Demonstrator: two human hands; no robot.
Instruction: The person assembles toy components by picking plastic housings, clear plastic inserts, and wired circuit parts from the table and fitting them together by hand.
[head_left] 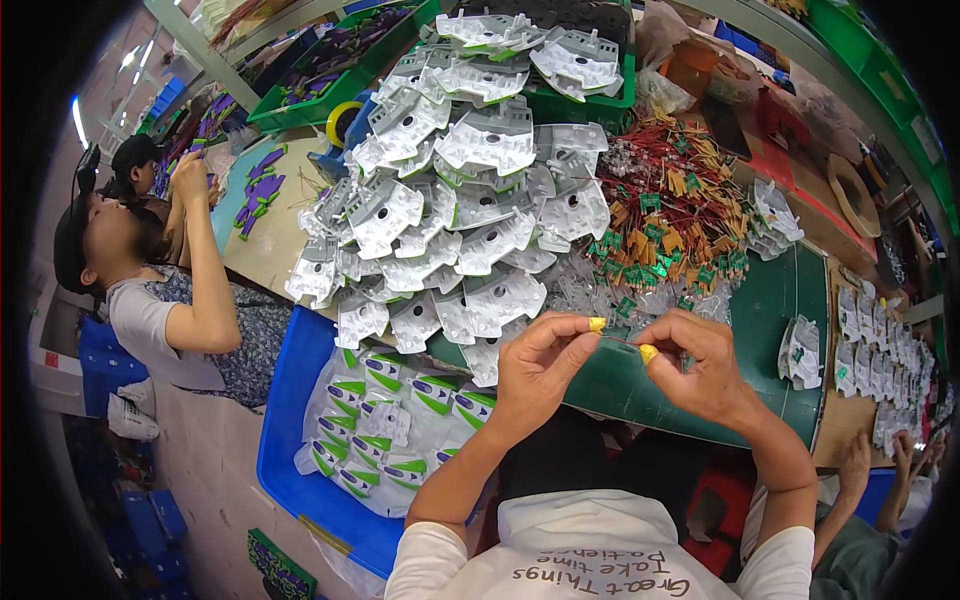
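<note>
Above the near edge of the green work mat (785,300), both of my hands are raised close together, yellow covers on a fingertip of each. A thin reddish wire (622,342) stretches between them. My left hand (537,372) pinches one end between thumb and forefinger, and my right hand (700,368) pinches the other side. What sits right inside the fingertips is too small to make out. Behind my hands lies a heap of red wires with green circuit boards and orange-yellow pieces (665,215), with clear plastic parts (580,292) in front of it.
White-grey plastic shells (490,240) are piled high at left of centre. A blue bin (283,440) holds green-and-white shells. More shells (800,352) stand at the mat's right. Green crates (600,108) line the back. Co-workers (190,320) sit at left and lower right.
</note>
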